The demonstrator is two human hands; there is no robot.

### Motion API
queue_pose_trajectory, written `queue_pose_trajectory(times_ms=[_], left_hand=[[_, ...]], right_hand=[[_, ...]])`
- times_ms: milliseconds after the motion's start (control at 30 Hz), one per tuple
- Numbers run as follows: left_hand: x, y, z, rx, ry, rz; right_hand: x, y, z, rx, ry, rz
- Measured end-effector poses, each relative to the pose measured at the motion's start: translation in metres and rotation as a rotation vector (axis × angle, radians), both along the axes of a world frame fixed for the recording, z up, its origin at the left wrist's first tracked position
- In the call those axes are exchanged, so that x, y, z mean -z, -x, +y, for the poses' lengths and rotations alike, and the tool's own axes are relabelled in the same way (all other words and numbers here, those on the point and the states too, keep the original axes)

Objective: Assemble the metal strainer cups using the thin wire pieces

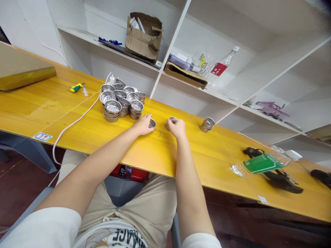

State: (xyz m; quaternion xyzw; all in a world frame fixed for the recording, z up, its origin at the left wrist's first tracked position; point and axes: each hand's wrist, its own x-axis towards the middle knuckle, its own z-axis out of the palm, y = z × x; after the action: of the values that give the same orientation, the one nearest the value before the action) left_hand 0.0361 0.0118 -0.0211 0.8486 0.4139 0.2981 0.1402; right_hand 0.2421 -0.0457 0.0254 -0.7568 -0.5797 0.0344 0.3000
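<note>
My left hand point(143, 124) rests on the yellow table point(77, 127) with its fingers closed round a small perforated metal cup point(152, 123); a thin wire ring point(158, 131) lies just beside it. My right hand point(176, 127) is closed over a second small metal cup point(170, 121), a hand's width to the right. A pile of several similar perforated metal cups point(121, 100) stands to the left of my left hand. One more metal cup point(207, 124) lies tilted to the right of my right hand.
A white cable point(74, 122) crosses the table's left part. A screwdriver point(77, 87) and a gold roll point(27, 78) lie far left. A plastic bottle with a green label point(261, 163) and black items point(281, 177) lie right. White shelves point(165, 69) behind hold a cardboard box point(143, 34).
</note>
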Motion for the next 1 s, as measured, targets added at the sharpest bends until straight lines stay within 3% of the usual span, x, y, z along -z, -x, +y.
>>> queue_pose_trajectory(times_ms=[100, 167, 300, 533, 633, 733, 900, 1000], left_hand=[[-0.003, 0.000, -0.002, -0.014, 0.028, 0.024], [-0.005, 0.000, -0.004, -0.018, 0.039, 0.031], [-0.007, 0.000, -0.006, -0.009, 0.052, 0.030], [-0.002, 0.000, -0.002, 0.003, 0.042, 0.006], [-0.002, -0.001, -0.001, -0.001, 0.035, -0.022], [-0.004, -0.001, -0.002, -0.005, 0.035, -0.037], [-0.008, -0.001, -0.006, 0.020, 0.036, -0.068], [-0.009, -0.001, -0.008, 0.032, 0.021, -0.074]], right_hand=[[0.004, 0.025, -0.003, -0.087, 0.300, -0.166], [0.006, 0.036, -0.003, -0.063, 0.394, -0.233], [0.005, 0.046, -0.001, 0.000, 0.439, -0.276], [0.004, 0.052, -0.003, -0.043, 0.507, -0.351], [0.008, 0.050, -0.003, -0.036, 0.434, -0.287], [0.012, 0.043, 0.002, -0.006, 0.242, -0.137], [0.015, 0.035, 0.012, -0.050, -0.159, 0.254], [0.015, 0.038, 0.013, -0.135, -0.225, 0.494]])
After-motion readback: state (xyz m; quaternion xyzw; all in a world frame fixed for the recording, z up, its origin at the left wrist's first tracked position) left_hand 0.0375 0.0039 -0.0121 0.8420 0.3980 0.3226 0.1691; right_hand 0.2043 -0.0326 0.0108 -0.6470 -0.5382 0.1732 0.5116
